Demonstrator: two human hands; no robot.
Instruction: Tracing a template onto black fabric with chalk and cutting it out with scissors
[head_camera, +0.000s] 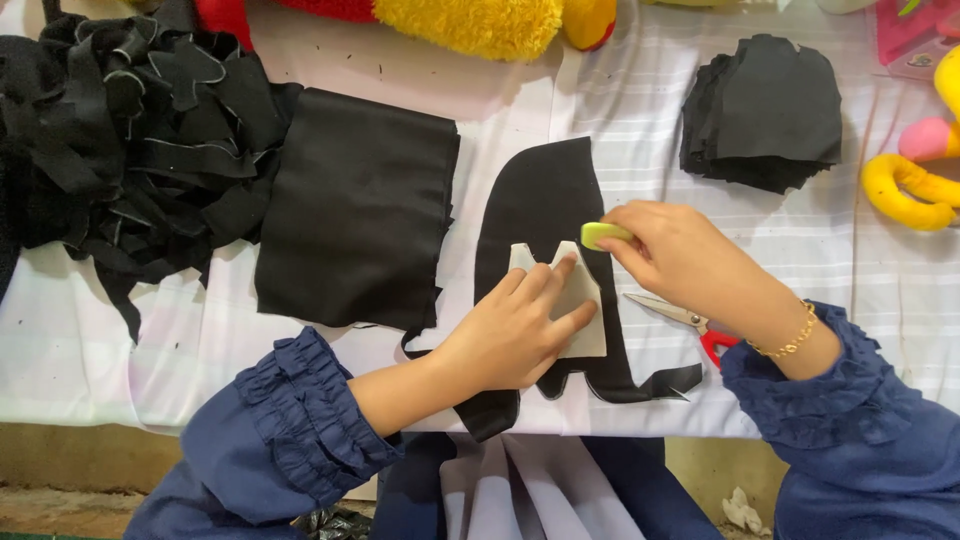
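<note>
Black fabric piece, curved-topped, lies flat under a pale template.

a pink, see-through plastic package lies at the table's far right corner, cut off by the frame; no labels, signs or screens show.

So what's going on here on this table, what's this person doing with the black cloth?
A person presses a pale paper template flat onto a piece of black fabric with the left hand. The right hand holds a small green chalk block at the template's upper edge. Red-handled scissors lie beside the right wrist. A folded black cloth, a heap of black scraps and a stack of cut pieces sit around them.
</note>
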